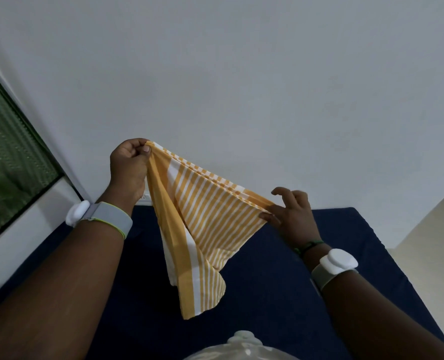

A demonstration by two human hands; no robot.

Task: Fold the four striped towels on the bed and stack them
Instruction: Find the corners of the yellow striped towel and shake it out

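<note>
The middle of the frame is blocked by a yellow-and-white striped cloth towel [205, 224] hanging above the dark blue bed sheet [280, 294]. Bare sheet is seen lower right and lower left of it. Passage at the upper left is closed by a green patterned window pane [5, 157].

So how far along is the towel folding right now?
Done: no folded towel or stack shows on the visible part of the bed. In hand: the left hand and right hand pinch one yellow striped towel mid-air, partly doubled. Left: finishing it, the others, stacking.
</note>
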